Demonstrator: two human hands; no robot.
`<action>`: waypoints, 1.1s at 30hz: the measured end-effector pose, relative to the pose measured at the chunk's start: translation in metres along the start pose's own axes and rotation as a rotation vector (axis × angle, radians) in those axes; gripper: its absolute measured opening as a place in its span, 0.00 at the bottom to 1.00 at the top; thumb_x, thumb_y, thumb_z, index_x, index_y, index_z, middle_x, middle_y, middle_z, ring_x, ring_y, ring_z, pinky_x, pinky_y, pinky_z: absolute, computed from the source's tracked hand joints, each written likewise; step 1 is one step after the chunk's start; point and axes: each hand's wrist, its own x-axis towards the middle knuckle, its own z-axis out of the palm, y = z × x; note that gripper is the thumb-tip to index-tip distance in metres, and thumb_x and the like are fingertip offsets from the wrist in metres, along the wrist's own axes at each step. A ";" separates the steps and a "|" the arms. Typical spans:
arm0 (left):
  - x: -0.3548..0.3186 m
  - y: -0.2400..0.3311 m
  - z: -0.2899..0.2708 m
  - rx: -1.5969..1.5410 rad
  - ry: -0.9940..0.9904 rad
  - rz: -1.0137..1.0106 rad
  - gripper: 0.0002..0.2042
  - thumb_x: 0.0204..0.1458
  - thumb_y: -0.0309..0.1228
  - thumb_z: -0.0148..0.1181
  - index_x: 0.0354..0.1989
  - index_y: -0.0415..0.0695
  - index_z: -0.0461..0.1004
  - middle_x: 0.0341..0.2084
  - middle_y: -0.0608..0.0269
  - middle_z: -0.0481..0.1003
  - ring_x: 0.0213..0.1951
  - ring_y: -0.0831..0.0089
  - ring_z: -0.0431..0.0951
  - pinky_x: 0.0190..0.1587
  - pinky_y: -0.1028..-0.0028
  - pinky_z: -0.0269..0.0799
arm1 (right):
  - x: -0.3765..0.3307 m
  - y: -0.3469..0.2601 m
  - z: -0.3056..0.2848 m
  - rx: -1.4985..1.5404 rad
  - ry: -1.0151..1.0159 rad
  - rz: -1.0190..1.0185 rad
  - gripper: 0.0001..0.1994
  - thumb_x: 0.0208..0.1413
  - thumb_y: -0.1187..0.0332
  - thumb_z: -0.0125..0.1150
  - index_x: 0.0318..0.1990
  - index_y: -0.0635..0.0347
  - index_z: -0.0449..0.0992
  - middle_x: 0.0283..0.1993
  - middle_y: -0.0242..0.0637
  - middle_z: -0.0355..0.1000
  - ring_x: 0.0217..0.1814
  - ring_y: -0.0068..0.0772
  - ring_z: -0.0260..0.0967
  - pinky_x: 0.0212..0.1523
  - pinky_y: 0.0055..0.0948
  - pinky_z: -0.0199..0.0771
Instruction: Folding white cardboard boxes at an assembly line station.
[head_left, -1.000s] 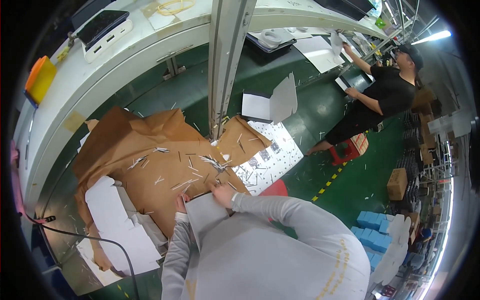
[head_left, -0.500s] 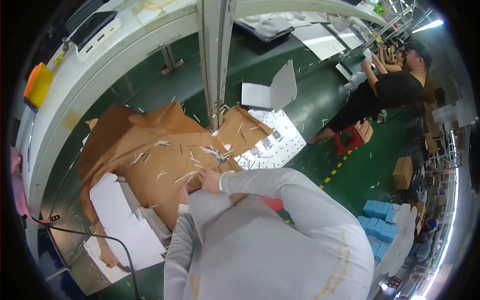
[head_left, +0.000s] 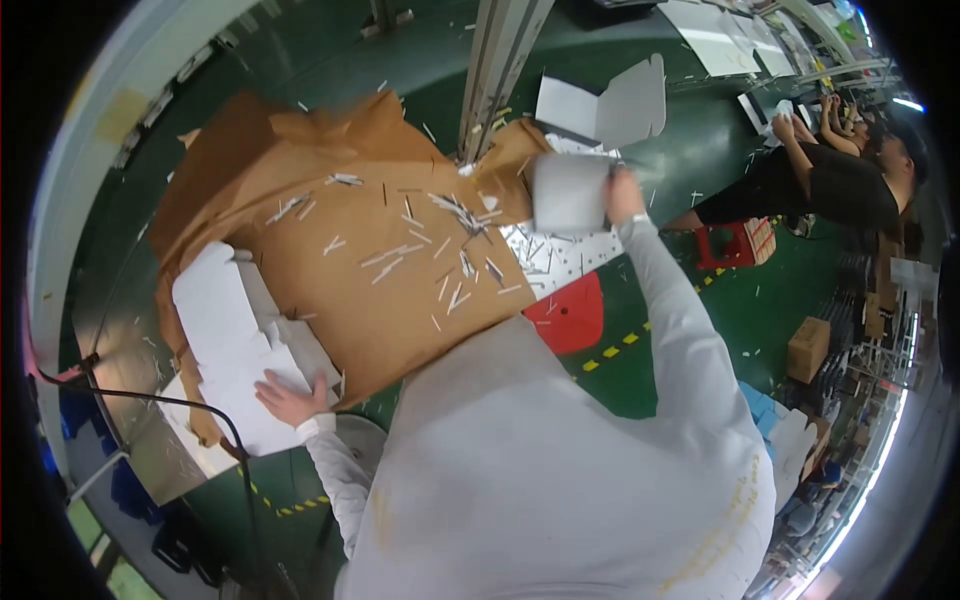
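Brown paper (head_left: 315, 275) leaves room between left hand (head_left: 293, 402) (splayed on white cardboard (head_left: 222, 325)) and right hand (head_left: 625, 196), gripping a pale panel's (head_left: 570, 196) edge.

The person wears a light-grey top (head_left: 560, 460) with long sleeves (head_left: 685, 340) — whitish cuffs (head_left: 317, 426) finish both; yellow lettering (head_left: 738, 508) marks the right side.

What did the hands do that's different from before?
Both hands were together at the brown paper's near edge. The left hand has let go and moved left onto the white cardboard. The right hand has swung right and away, holding a grey box, probably the same one. The open box stayed put.
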 end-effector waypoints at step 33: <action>0.018 0.101 -0.050 -1.712 -0.256 -0.519 0.19 0.50 0.23 0.48 0.52 0.33 0.61 0.45 0.54 0.69 0.46 0.68 0.69 0.50 0.71 0.63 | -0.140 -0.239 -0.075 1.602 -0.969 0.243 0.14 0.53 0.64 0.54 0.33 0.70 0.74 0.28 0.39 0.72 0.34 0.30 0.70 0.41 0.29 0.70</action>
